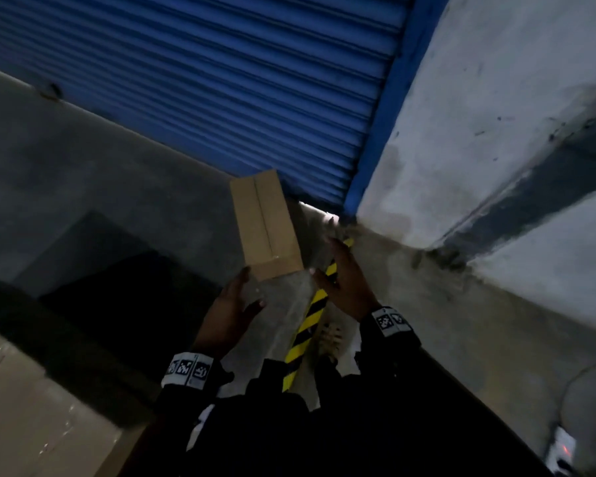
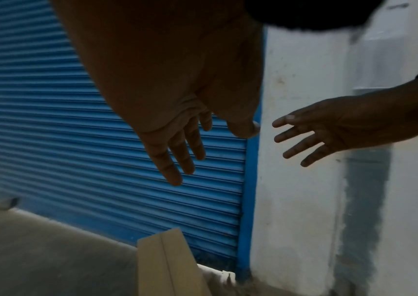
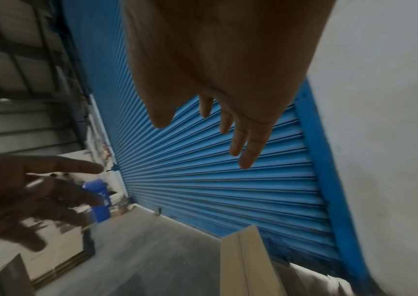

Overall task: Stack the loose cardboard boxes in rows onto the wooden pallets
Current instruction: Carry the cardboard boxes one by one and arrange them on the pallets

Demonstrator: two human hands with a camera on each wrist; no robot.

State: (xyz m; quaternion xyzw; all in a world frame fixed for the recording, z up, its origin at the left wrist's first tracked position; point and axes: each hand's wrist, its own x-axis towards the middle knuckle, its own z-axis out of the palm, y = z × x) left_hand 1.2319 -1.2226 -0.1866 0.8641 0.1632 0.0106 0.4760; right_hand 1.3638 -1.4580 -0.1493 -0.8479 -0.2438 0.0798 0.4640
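Overhead, blue shutter [image 1: 203, 80] — concrete floor [image 1: 83, 160] below.

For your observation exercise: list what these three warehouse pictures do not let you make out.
- Wooden pallets: not identifiable in any view.
- Cardboard box: its lower part is cut off by the frame edge in both wrist views.
- Contact between box and left hand or right hand: head view too dim and blurred.
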